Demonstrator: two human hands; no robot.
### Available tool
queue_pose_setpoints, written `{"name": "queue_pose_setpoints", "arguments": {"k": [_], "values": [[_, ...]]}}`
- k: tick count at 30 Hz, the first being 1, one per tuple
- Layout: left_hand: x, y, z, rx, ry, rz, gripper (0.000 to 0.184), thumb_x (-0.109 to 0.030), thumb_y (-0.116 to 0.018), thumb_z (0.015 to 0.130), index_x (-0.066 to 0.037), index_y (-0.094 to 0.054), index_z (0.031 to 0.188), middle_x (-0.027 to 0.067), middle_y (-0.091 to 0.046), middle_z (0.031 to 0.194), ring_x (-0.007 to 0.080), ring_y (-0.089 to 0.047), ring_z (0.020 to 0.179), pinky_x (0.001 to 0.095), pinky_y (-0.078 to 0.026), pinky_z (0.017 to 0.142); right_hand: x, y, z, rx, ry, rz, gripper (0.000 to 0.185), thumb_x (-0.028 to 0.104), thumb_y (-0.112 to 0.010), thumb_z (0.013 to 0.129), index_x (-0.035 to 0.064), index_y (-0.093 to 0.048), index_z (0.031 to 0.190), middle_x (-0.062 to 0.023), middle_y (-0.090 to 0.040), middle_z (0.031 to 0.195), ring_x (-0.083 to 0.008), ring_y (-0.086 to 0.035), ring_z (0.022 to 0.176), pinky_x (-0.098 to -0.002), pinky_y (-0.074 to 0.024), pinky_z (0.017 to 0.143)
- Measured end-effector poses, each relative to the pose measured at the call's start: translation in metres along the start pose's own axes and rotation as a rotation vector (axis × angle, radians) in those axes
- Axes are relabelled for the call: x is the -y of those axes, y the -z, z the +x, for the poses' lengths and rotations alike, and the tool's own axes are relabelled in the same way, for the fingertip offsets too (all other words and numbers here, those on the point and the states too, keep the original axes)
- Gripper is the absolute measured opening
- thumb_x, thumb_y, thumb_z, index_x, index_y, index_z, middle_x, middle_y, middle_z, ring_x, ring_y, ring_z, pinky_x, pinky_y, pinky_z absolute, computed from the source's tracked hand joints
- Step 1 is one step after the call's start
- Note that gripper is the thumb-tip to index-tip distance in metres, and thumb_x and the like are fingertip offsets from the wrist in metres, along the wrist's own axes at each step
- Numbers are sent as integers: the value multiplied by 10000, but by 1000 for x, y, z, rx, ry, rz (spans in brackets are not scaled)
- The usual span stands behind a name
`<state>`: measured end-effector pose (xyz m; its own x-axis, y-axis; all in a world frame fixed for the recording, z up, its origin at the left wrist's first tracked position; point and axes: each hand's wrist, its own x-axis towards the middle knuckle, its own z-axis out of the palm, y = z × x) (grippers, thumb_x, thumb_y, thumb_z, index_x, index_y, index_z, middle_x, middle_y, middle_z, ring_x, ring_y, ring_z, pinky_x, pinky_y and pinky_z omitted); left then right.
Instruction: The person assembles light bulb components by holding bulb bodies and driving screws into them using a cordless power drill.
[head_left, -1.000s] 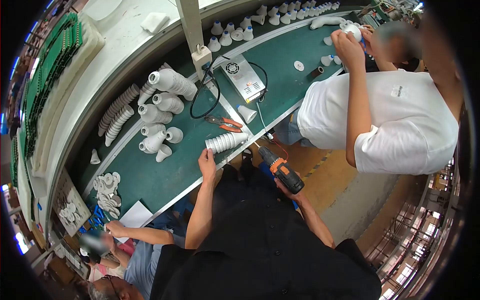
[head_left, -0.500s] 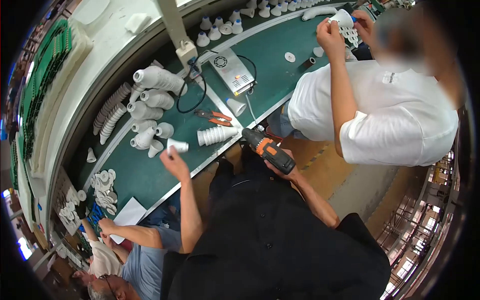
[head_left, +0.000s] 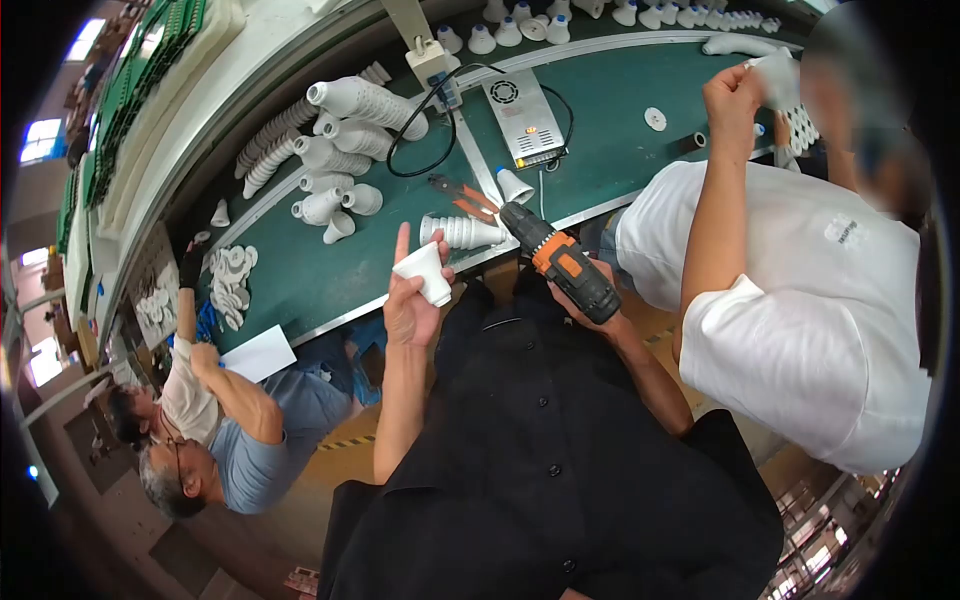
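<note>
My left hand [head_left: 408, 318] holds a white cone-shaped plastic lamp housing [head_left: 424, 271] above the bench's front edge, the index finger stretched out. Gripped in my right hand [head_left: 603, 318] is a black and orange cordless drill [head_left: 562, 262], its chuck pointing toward the bench. Just beyond the chuck lies a nested row of white housings [head_left: 462, 232]. Orange-handled pliers [head_left: 470, 198] rest behind that row. A single housing with a blue end [head_left: 514, 186] stands near the metal divider strip.
A metal power supply [head_left: 525, 118] with a black cable sits on the green bench [head_left: 330, 265]. Stacked housings [head_left: 365, 105] stand at back left, white discs [head_left: 232, 280] further left. Co-workers flank me: one in a white shirt [head_left: 770, 340], one in a blue shirt [head_left: 260, 455].
My left hand has brought the housing from over the bench toward my body and turned it. The drill stays in my right hand. The view has shifted; the right co-worker's hands have moved.
</note>
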<state>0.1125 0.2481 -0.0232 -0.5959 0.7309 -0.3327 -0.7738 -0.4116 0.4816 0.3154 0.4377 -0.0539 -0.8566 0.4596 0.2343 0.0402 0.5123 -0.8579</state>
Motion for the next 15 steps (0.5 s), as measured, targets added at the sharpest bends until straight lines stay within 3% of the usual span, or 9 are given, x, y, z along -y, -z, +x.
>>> {"name": "queue_pose_setpoints", "arguments": {"k": [4, 7, 8, 10, 12, 15], "values": [[20, 7, 12, 121, -5, -165, 838, -319, -669, 883, -79, -189, 1526, 184, -440, 1400, 169, -571, 918, 248, -504, 685, 16, 15, 7, -26, 80, 22, 122, 84, -711, 791, 58, -658, 899, -85, -656, 806, -276, -654, 709, -349, -521, 658], [18, 2, 13, 2, 69, 58, 786, -513, -547, 937, -52, -250, 1501, 166, -497, 1353, 144, -567, 761, 218, -492, 592, 1, 21, -7, 112, -31, 175, 205, 147, -698, 826, 56, -654, 1004, -102, -660, 892, -273, -658, 809, -363, -519, 767], [20, -13, 13, -210, 57, 200, 719, -512, -445, 971, -27, -290, 1478, 175, -534, 1313, 146, -560, 695, 230, -489, 546, 2, 30, -4, 107, -26, 177, 211, 145, -696, 830, 54, -653, 1015, -101, -662, 902, -264, -658, 817, -360, -520, 768], [21, -30, 18, -253, 84, 108, 642, -483, -416, 952, -22, -378, 1397, 208, -567, 1262, 166, -565, 631, 240, -474, 448, 9, 40, 4, 81, 11, 144, 222, 140, -693, 838, 49, -650, 1036, -98, -665, 923, -247, -659, 833, -354, -521, 770], [17, -9, 19, -211, 181, 102, 676, -572, -434, 935, -27, -444, 1336, 159, -632, 1038, 157, -460, 418, 233, -379, 335, 20, 44, 8, 54, 16, 144, 235, 136, -690, 845, 45, -647, 1057, -95, -668, 943, -229, -659, 849, -348, -523, 772], [14, -14, 21, -119, 274, 47, 753, -660, -381, 931, -17, -457, 1315, 135, -604, 938, 148, -475, 455, 227, -356, 324, 37, 55, 11, 37, -7, 131, 253, 130, -686, 856, 39, -642, 1089, -90, -672, 974, -202, -659, 873, -339, -525, 775]]}}
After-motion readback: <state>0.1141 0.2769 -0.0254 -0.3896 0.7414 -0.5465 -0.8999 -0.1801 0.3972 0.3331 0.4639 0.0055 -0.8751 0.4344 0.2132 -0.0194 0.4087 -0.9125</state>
